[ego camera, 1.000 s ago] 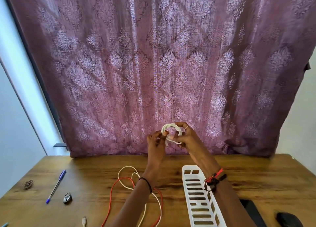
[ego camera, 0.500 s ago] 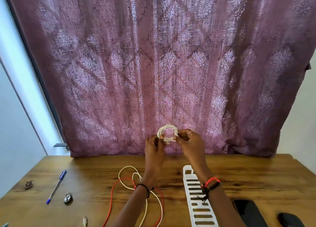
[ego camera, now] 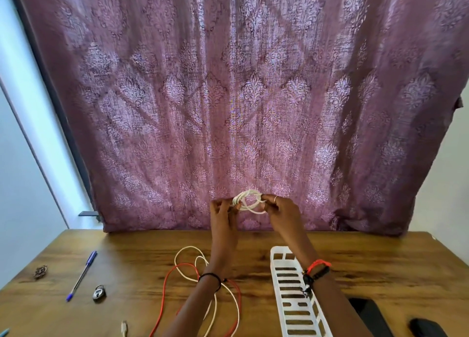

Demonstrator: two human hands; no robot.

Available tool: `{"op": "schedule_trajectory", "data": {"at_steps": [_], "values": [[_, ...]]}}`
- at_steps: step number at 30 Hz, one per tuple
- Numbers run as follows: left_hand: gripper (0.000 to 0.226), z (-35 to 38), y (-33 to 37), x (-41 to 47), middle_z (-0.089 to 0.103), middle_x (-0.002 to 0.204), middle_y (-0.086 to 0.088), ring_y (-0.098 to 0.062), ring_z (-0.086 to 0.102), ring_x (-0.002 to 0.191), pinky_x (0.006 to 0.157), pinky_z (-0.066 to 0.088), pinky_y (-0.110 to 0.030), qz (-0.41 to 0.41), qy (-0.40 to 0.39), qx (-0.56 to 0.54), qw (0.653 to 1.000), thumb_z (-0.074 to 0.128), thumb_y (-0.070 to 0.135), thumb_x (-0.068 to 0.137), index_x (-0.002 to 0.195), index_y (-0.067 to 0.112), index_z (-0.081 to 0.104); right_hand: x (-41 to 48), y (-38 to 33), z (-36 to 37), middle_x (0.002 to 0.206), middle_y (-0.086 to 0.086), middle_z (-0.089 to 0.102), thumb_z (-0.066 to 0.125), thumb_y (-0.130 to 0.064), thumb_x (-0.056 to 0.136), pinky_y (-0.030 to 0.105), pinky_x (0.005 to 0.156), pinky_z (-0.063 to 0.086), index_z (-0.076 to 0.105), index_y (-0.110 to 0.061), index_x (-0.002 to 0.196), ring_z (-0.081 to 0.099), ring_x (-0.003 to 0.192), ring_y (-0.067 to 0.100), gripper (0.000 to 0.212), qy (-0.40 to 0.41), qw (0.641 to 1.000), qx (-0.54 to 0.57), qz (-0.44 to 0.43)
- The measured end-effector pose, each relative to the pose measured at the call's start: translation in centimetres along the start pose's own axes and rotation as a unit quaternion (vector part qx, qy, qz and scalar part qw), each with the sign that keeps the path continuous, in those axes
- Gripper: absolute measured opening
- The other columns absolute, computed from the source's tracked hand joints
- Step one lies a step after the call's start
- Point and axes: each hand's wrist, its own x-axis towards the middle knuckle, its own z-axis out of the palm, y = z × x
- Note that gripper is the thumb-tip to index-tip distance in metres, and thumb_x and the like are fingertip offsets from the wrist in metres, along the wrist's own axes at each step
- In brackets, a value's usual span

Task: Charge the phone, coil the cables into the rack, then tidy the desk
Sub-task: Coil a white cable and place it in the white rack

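The left hand (ego camera: 223, 211) and the right hand (ego camera: 282, 209) are raised above the desk (ego camera: 142, 247), in front of the curtain (ego camera: 228, 95). The coiled white cable (ego camera: 247, 200) sits between them, wound into a small ring of several turns. The left fingers (ego camera: 228, 205) are curled and pinch the left edge of the coil. The right fingers (ego camera: 269, 199) are curled and pinch its right edge. One turn of the coil sags just below the right fingertips.

Below the left fingers, past the wrist, a loose white cable (ego camera: 189, 254) and a red cable (ego camera: 166, 286) lie in overlapping loops on the desk, partly hidden by the left forearm. A connector plug (ego camera: 123, 328) lies on the desk to the lower left of these loops.

Below the right fingers, the white slotted rack (ego camera: 291, 308) lies flat on the desk, partly under the right forearm. To the right of the rack a dark phone (ego camera: 371, 316) lies flat. A dark rounded object (ego camera: 429, 328) lies near it, and its kind cannot be told.

Well to the left of the left fingers, and lower, a blue pen (ego camera: 82, 274), a small padlock (ego camera: 99, 292) and a small dark trinket (ego camera: 40, 272) lie apart from one another on the desk
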Motion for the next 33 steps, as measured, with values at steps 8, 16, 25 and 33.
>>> {"op": "schedule_trajectory", "data": {"at_steps": [8, 16, 25, 33], "values": [[0.017, 0.0, -1.0, 0.3, 0.069, 0.091, -0.008, -0.014, 0.061, 0.075, 0.062, 0.036, -0.002, -0.03, -0.03, -0.019, 0.999, 0.067, 0.006, 0.083, 0.1, 0.005, 0.069, 0.1, 1.1, 0.7, 0.105, 0.009, 0.071, 0.051, -0.008, 0.093, 0.018, 0.074, 0.047, 0.067, -0.015, 0.114, 0.067, 0.094, 0.024, 0.027, 0.016, 0.997, 0.062, 0.034], [0.016, 0.4, -0.4, -0.6, 0.073, 0.09, -0.005, -0.011, 0.067, 0.085, 0.07, 0.047, -0.022, -0.107, -0.075, -0.063, 0.989, 0.067, 0.013, 0.084, 0.098, 0.007, 0.07, 0.0, 1.4, 1.0, 0.097, 0.009, 0.069, 0.042, -0.003, 0.095, 0.019, 0.061, 0.05, 0.065, -0.01, 0.109, 0.069, 0.075, 0.013, 0.028, 0.013, 0.986, 0.147, 0.073], [0.023, 0.1, -0.5, -0.2, 0.068, 0.086, -0.01, -0.015, 0.067, 0.069, 0.063, 0.058, -0.027, -0.263, -0.162, -0.296, 0.904, 0.063, -0.008, 0.081, 0.1, 0.003, 0.054, 0.6, 2.0, -0.1, 0.062, -0.006, 0.061, 0.053, -0.011, 0.093, 0.008, 0.053, 0.038, 0.069, -0.009, 0.11, 0.048, 0.043, -0.003, 0.023, -0.042, 0.993, 0.101, 0.034], [0.023, -1.5, 1.4, 1.4, 0.066, 0.108, -0.018, -0.024, 0.065, 0.092, 0.082, 0.054, -0.037, -0.349, -0.352, -0.373, 0.785, 0.058, 0.01, 0.09, 0.112, 0.003, 0.061, 0.7, 1.8, -0.2, 0.116, 0.007, 0.067, 0.054, -0.01, 0.092, 0.003, 0.071, 0.035, 0.067, -0.01, 0.113, 0.062, 0.104, 0.019, 0.025, -0.118, 0.991, -0.029, -0.053]]}}
